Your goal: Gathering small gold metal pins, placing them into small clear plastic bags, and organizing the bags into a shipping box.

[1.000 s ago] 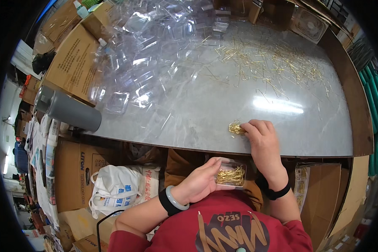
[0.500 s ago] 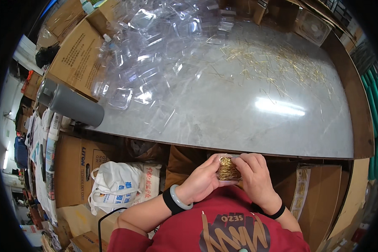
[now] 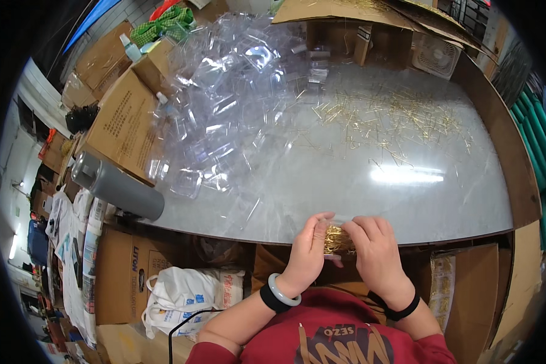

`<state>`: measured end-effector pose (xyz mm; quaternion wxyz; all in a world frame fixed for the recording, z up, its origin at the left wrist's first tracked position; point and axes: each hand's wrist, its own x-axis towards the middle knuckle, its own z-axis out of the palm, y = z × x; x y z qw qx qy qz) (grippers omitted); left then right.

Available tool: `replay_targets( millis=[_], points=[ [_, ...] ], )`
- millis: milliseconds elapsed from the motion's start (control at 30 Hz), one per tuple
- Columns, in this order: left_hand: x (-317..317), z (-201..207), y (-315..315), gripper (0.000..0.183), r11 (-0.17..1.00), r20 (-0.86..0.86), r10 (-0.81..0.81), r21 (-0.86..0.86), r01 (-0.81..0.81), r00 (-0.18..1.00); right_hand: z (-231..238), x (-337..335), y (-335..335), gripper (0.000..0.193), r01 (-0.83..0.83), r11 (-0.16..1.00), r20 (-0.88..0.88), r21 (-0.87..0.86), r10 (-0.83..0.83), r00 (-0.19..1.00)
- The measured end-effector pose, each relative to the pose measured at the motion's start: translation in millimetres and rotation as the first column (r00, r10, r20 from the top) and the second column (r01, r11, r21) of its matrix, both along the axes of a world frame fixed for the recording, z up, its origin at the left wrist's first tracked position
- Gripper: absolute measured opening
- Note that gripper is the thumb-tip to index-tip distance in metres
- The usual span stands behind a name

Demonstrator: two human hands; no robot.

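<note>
A small clear plastic box [image 3: 332, 256] packed with gold-coloured wire hooks [image 3: 338, 239] is held just in front of the table's near edge. My left hand [image 3: 309, 246] wraps its left side, thumb along the edge. My right hand [image 3: 373, 249] closes over the box's right side, its fingertips at the upper rim. Whether the lid is on cannot be made out. On the grey table [image 3: 321, 188] lies a loose spread of gold wire hooks [image 3: 394, 118]. A big heap of clear plastic boxes [image 3: 230, 91] covers its left part.
A grey bottle [image 3: 121, 191] stands at the table's left edge beside a cardboard box [image 3: 124, 124]. A white fan [image 3: 435, 57] is at the back right. Cardboard walls [image 3: 503, 130] line the right side. Below the edge, a white bag [image 3: 179, 297] rests left of me.
Both hands have moved a little forward with the box, toward the table edge. The view has tilted up, bringing more of the back into sight. The hold on the box continues.
</note>
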<state>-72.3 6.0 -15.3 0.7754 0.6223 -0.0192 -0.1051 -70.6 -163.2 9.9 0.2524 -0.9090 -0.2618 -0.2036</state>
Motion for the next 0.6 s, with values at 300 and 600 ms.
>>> replay_targets(
  millis=[300,600],
  points=[
    [36,-6,12,0.032,0.723,0.482,-0.071,0.628,-0.288,0.873,-3,35,-1,0.028,0.008,0.999,-0.069,-0.037,-0.011,0.998],
    [38,-20,14,0.048,0.675,0.597,-0.278,0.679,-0.29,0.752,3,54,9,0.024,-0.068,0.995,-0.066,0.078,0.074,0.995]
  ],
)
